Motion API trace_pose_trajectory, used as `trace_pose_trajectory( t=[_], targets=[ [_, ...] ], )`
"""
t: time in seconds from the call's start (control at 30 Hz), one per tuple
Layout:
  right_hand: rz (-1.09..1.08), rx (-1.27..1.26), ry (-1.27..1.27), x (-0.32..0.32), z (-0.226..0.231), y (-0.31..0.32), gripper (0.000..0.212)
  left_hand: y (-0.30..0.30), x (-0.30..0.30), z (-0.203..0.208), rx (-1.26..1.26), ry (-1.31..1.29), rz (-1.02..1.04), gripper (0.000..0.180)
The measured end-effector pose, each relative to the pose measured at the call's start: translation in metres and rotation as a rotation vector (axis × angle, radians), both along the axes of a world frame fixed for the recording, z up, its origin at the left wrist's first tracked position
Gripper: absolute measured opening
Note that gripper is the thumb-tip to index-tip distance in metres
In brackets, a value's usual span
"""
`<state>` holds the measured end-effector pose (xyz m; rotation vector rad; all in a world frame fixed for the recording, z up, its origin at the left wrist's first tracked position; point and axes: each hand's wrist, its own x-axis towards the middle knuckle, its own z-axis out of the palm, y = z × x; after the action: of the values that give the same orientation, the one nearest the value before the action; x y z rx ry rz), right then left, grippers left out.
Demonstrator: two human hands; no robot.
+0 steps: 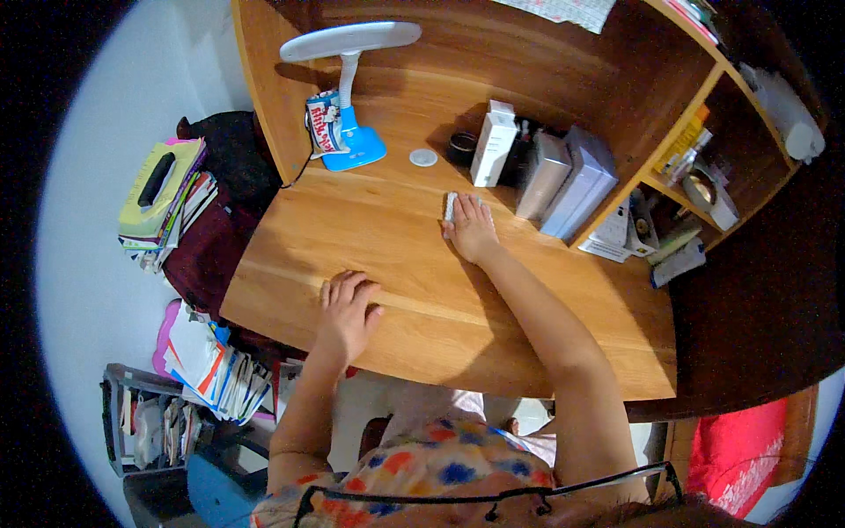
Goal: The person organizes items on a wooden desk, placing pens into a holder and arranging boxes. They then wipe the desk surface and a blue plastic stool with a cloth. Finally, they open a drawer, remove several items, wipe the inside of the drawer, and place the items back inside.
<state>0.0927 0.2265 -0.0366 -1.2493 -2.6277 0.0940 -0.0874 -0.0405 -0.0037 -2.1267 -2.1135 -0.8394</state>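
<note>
My right hand (473, 233) reaches out over the wooden desk (414, 255) and presses a small white folded cloth or tissue (451, 208) onto its surface. The fingers cover most of it, so its exact kind cannot be made out. Nearer to the front edge, my left hand (348, 312) rests on the desk with fingers apart and a little bent, nothing in it. Just beyond my right hand stands a tall white box (494, 148), and beside that a dark round jar (460, 148). A white round disc (423, 157) lies flat to the left of the jar.
A blue and white desk lamp (355, 148) stands back left, against a printed packet (324, 123). Silver (543, 176) and pale lilac boxes (578, 183) stand back right, before shelves (656, 180) with small items. Stacked books (167, 198) and papers (220, 374) flank the desk's left.
</note>
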Motion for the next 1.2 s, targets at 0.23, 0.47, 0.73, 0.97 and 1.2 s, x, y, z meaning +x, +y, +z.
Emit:
trace_pose_trajectory(
  t=[0.23, 0.47, 0.73, 0.97, 1.2],
  targets=[
    [0.014, 0.031, -0.041, -0.063, 0.012, 0.057, 0.067, 0.016, -0.002, 0.028, -0.173, 0.025, -0.109, 0.046],
    [0.138, 0.004, -0.072, -0.068, 0.003, 0.057, 0.066, 0.036, 0.003, 0.016, -0.171, 0.153, -0.150, 0.052],
    [0.391, -0.178, -0.022, -0.047, 0.015, -0.051, 0.068, 0.035, 0.007, 0.018, -0.189, 0.197, -0.123, 0.053],
    [0.205, -0.169, -0.091, 0.011, 0.026, -0.097, 0.065, 0.031, 0.014, 0.013, -0.127, 0.141, -0.124, 0.049],
    [-0.166, -0.066, -0.083, 0.139, 0.013, -0.080, 0.064, 0.006, 0.036, -0.005, -0.164, 0.221, -0.001, 0.049]
  ],
)
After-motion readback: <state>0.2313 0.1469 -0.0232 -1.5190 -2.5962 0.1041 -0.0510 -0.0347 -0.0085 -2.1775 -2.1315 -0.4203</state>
